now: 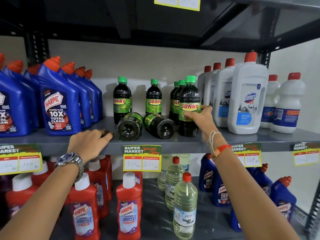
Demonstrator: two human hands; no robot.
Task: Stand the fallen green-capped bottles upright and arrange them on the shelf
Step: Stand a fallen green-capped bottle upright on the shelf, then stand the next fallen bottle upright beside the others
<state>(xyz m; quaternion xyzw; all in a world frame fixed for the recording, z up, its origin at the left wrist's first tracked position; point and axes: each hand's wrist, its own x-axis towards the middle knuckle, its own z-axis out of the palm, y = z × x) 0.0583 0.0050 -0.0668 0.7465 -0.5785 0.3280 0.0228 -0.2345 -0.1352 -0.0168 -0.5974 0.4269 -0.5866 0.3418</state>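
On middle shelf (pixel 190 141), two fallen green-capped bottles (pixel 129 126) lie side by side, bases toward viewer, caps hidden. Dark liquid fills them: likely heavy, smooth plastic, slippery; grasp at label waist. Right hand (pixel 199 116), grip wrapped around upright SUNNY bottle (pixel 189 106) at label. Left hand (pixel 90 141), fingers loosely spread, flat on shelf edge just beside fallen pair, holding nothing. Neighbours: Harpic bottles (pixel 58 108) left, Domex bottles (pixel 247 99) right. Price tag (pixel 142 158): "160 Rs", "100 Rs".
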